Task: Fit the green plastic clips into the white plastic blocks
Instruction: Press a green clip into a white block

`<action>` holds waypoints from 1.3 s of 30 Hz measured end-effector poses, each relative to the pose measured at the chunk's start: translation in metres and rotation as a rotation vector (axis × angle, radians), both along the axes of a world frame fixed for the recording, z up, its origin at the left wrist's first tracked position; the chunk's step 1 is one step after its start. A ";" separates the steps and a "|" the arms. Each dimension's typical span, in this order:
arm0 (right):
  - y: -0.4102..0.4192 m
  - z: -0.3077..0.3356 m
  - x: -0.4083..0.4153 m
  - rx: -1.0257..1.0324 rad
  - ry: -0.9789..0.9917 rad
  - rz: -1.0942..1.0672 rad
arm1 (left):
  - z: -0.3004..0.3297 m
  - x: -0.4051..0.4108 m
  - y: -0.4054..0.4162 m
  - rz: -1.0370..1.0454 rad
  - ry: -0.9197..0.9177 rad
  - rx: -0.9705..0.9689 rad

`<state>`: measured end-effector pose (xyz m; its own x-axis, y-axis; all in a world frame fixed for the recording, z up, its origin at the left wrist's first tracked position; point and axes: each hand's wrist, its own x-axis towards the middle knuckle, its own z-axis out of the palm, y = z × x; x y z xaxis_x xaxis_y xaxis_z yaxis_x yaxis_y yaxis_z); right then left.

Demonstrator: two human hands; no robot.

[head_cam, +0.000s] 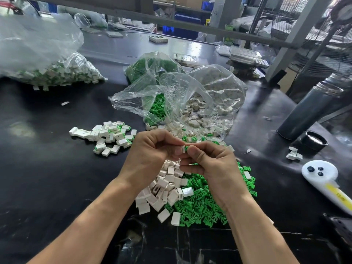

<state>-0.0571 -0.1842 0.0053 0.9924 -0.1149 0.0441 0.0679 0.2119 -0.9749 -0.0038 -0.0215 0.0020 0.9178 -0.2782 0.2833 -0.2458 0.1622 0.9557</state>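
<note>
Dark and glossy, the surface [57,168] is strewn left to right with a bag of finished pieces [47,60], a small heap of assembled blocks [110,136], open clear bags [177,96] and a grey flask [312,109]. Above loose piles, a white block [183,149] is pinched by the left hand [152,149]; a green clip [186,148], touching it, is pinched in the fingers [194,151] of the right hand [213,164].

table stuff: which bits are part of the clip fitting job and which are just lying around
Job: white block and green clip pinched between left hand and right hand; loose white blocks; green clips; assembled pile.
Lying about: grey flask, black lid, white handheld device.
</note>
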 end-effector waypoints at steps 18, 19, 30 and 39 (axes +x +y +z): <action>0.011 0.000 -0.001 -0.029 0.004 -0.094 | -0.001 -0.002 -0.002 0.054 0.012 0.020; 0.011 -0.001 -0.002 -0.030 0.004 -0.095 | -0.002 -0.002 -0.002 0.055 0.016 0.024; -0.002 -0.005 0.002 -0.351 -0.252 -0.149 | 0.006 0.001 0.004 -0.040 0.105 0.048; 0.005 -0.001 0.003 -0.127 -0.090 -0.164 | 0.006 -0.001 0.002 -0.042 0.007 0.096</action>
